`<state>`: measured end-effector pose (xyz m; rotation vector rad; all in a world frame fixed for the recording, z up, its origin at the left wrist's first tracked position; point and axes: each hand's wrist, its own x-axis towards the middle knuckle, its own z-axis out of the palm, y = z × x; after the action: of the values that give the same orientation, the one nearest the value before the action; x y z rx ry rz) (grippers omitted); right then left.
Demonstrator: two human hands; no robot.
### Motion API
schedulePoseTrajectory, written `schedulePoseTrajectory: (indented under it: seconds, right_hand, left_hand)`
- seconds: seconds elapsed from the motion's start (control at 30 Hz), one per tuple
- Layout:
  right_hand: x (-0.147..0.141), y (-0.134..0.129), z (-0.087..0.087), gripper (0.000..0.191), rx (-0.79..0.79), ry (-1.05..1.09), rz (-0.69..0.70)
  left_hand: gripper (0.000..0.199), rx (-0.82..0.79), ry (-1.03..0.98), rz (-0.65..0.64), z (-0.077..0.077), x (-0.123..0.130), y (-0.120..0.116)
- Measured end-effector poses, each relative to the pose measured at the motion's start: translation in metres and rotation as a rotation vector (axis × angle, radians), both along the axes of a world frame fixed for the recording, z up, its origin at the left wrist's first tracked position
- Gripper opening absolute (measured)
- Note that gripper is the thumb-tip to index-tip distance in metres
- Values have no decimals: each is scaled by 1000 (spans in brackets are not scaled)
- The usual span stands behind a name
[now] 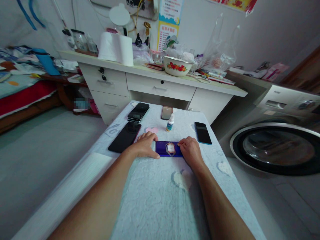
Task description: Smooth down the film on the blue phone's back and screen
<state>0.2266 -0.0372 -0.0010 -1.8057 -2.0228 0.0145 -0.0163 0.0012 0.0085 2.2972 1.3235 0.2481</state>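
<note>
A blue-purple phone-like device lies crosswise on the cloth-covered table, a hexagonal outline and a small pale patch on its upper face. My left hand is at its left end, thumb and fingers spread apart around that end. At the right end, my right hand has its fingers pressed together on the device's edge. A small white bottle with a blue label stands just behind it. A large black tablet lies beside my left hand, and a dark phone lies beyond my right hand.
Stacked dark phones lie at the table's back left; a brownish phone lies at the back middle. Behind stands a white desk with a flowered bowl and paper rolls. A washing machine is at the right.
</note>
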Motion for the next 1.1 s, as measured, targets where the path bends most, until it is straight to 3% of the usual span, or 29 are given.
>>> schedulePoseTrajectory:
  seconds: [0.43,1.1]
  right_hand:
    - [-16,1,2,17,-4,-41,-37]
    - [2,-15,24,17,-230,161,285]
  left_hand:
    - [65,5,4,-3,-7,-1,4]
    - [60,-15,18,13,3,2,0]
